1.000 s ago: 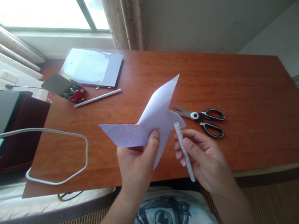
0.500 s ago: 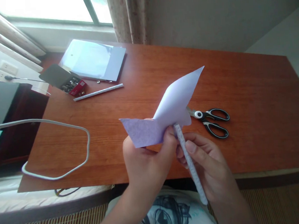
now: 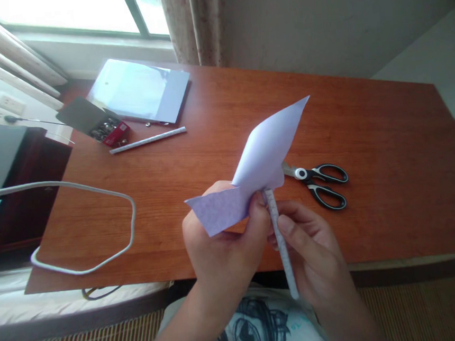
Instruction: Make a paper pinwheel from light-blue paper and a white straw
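My left hand [image 3: 220,250] pinches a folded pale lilac paper shape [image 3: 263,149] at its middle, above the near edge of the wooden table [image 3: 388,140]. One pointed flap rises up and to the right, another sticks out to the left. My right hand [image 3: 314,250] grips a thin rolled paper stick [image 3: 279,237], its top end touching the underside of the paper's middle, right beside my left thumb.
Black-handled scissors [image 3: 320,181] lie just behind the paper. At the far left of the table are a second paper stick [image 3: 148,140], an open red box of metal pins [image 3: 106,130] and a clear folder [image 3: 139,90]. A white cable [image 3: 94,195] loops over the left edge.
The paper shape turned and shifted right, its long flap now pointing up to the right. My right hand brought the stick's top end up against the paper's middle.
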The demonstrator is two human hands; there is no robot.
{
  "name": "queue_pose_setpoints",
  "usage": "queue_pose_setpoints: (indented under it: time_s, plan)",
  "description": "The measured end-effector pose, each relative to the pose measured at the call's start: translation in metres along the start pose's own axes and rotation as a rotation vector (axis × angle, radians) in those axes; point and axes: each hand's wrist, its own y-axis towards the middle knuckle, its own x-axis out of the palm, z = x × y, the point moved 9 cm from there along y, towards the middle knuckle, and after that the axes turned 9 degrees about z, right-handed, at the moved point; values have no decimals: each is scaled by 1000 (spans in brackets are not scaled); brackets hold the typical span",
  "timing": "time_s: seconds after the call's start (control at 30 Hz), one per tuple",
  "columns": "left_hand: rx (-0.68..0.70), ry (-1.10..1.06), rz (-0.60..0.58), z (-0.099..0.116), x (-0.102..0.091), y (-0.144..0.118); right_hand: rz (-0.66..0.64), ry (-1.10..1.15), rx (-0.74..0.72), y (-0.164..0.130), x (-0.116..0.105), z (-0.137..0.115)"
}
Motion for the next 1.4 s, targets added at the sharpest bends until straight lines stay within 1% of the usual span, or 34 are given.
queue_pose_setpoints:
  time_s: [0.1, 0.17, 0.37, 0.5, 0.67, 0.9, 1.23, 1.4]
  plan:
    - [2, -9, 11, 1, 0, 0, -17, -41, -79, 0, -1, -3]
    - [6, -22, 17, 1, 0, -1, -26, -49, -95, 0, -1, -3]
    - [89, 21, -18, 6, 3, -2, -41, -45, -77, 0, 1, -2]
    - [130, 33, -9, 9, 2, -3, -36, -19, -68, 1, 4, -2]
    - [138, 51, -39, 10, 4, -3, -17, -4, -44, 0, 4, -1]
    - [171, 79, -42, 13, 4, -2, 2, 7, -11, 1, 0, 3]
    - [188, 92, -36, 15, 5, -1, 20, 22, -11, 0, 0, 5]
    - [173, 84, -46, 14, 6, -2, 39, 26, -11, 0, -1, 4]
